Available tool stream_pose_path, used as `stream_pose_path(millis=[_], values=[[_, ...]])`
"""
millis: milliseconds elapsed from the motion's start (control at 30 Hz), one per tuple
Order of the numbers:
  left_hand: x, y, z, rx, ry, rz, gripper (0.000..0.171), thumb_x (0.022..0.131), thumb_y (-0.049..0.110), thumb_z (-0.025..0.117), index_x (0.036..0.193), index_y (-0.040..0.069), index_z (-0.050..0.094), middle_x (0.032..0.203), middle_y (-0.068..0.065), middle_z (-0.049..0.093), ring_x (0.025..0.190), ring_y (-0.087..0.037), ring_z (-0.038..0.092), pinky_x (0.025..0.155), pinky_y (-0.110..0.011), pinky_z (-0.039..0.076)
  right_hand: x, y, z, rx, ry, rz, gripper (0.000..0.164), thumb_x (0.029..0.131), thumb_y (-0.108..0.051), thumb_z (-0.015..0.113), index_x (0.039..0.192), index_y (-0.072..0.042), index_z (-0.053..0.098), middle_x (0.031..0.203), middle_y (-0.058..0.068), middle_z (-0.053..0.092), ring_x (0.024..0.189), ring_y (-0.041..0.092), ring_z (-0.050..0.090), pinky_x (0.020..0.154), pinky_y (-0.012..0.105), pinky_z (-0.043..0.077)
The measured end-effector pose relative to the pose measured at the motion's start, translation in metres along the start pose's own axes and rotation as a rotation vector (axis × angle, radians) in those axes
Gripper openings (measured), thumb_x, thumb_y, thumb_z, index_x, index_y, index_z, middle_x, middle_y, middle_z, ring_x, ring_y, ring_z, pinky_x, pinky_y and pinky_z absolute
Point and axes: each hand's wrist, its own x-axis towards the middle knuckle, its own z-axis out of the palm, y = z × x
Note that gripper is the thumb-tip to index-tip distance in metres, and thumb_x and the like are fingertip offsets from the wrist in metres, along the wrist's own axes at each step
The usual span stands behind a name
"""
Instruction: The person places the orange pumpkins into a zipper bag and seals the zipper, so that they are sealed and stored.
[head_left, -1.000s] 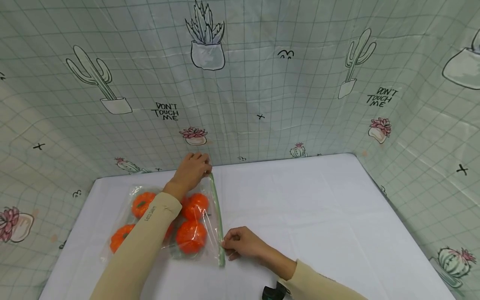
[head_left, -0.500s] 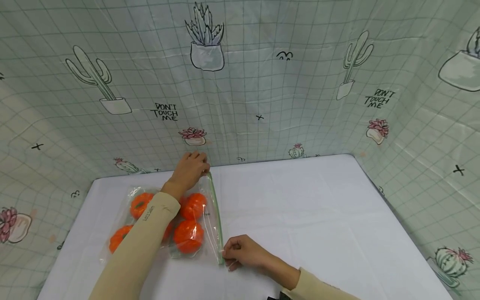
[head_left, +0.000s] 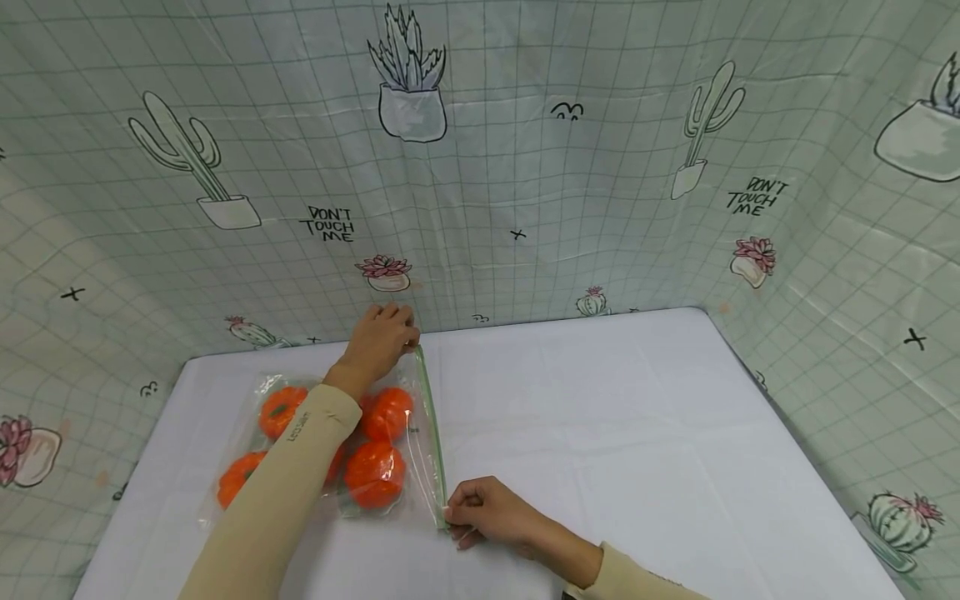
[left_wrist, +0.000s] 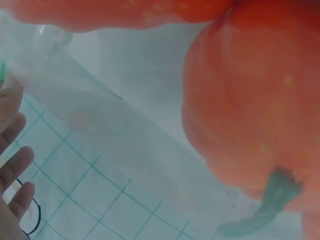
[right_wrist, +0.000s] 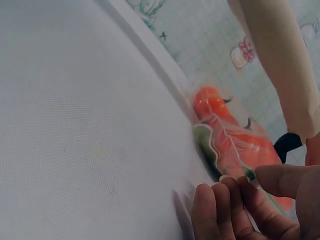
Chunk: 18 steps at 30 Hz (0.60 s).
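A clear zip bag (head_left: pixel 416 454) lies at the left of the table with several orange toy pumpkins (head_left: pixel 375 475) inside. Its green zip strip (head_left: pixel 429 408) runs along the right side. My left hand (head_left: pixel 381 337) pinches the far end of that strip, the forearm crossing over the bag and hiding part of it. At the near end, my right hand (head_left: pixel 487 510) pinches the strip's corner between thumb and forefinger. The left wrist view shows a pumpkin (left_wrist: pixel 250 110) up close, with a green stem (left_wrist: pixel 280 195). In the right wrist view the thumb and fingertips meet at the bag.
A white cloth covers the table (head_left: pixel 600 433). Behind it and at both sides hangs a grid-patterned curtain (head_left: pixel 487 183) printed with cacti. The table's far edge lies close behind my left hand.
My right hand has shifted slightly toward me, still pinching the strip's near corner. The strip's near end sits slightly differently. My left hand stays at the far end.
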Motion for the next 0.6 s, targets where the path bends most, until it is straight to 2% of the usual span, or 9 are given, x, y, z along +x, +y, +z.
stream_pose_path(millis=[233,600], values=[[-0.0012,0.0033,-0.0024,-0.012,0.008,-0.004,0.007,0.093,0.02,0.081,0.087,0.018,0.077,0.107,-0.004,0.064,0.104,-0.027,0.057,0.096,-0.044,0.049,-0.0005,0.0006,0.0009,-0.005,-0.001,-0.008,0.01,0.1,-0.001,0.065,0.092,0.006,0.067,0.078,0.002,0.067,0.071,0.011,0.064,0.065,0.023,0.059],[-0.0014,0.0103,-0.0091,-0.036,-0.019,-0.045,0.005,0.094,0.017,0.08,0.089,0.016,0.077,0.107,-0.005,0.063,0.105,-0.027,0.056,0.098,-0.044,0.047,-0.0006,0.0018,-0.0001,-0.024,-0.009,-0.025,0.01,0.1,-0.001,0.065,0.094,0.006,0.067,0.078,0.002,0.066,0.072,0.011,0.063,0.065,0.023,0.059]])
